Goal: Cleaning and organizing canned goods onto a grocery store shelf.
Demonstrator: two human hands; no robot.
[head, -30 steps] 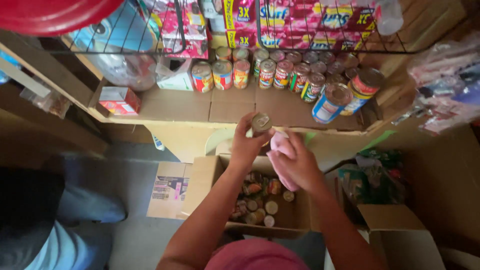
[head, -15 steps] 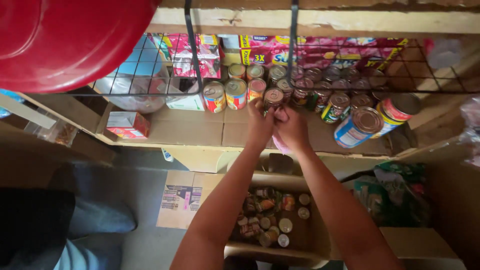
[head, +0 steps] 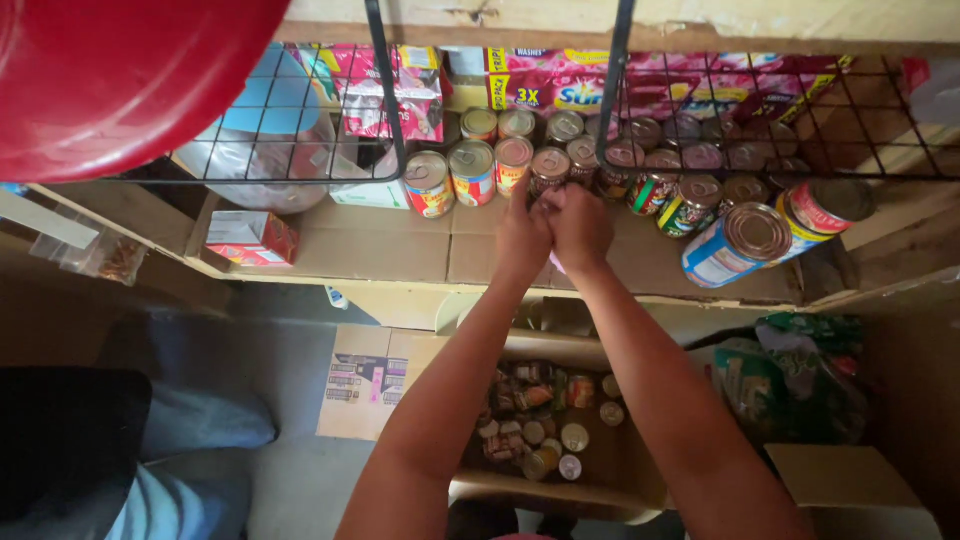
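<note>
I am pressing my left hand (head: 522, 235) and my right hand (head: 582, 228) together at the middle of the frame, both curled around a small round tin can with a ring-pull lid (head: 548, 172), which is standing at the front of the can row on the cardboard-lined shelf (head: 380, 250). Both hands are closing on it, fingers bunched; something pale pink is peeking out under my right palm, and I cannot tell what it is.

The cans are standing tight against one another, so I am judging that a nudge from my knuckles could topple a neighbour such as the red-and-yellow labelled can (head: 472, 172) just left of my hands. To the right, a large blue-and-white can (head: 735, 243) is already lying on its side and could roll off the shelf edge if bumped. The black wire rack (head: 620, 90) is hanging low over the row, so a lifted can could catch on it.

Across the top centre, bright pink-and-yellow flat packets (head: 600, 85) are lined up. At left, a small red carton (head: 250, 238) is lying on the shelf. In the lower centre, an open cardboard box of cans (head: 545, 430) is sitting on the floor.
</note>
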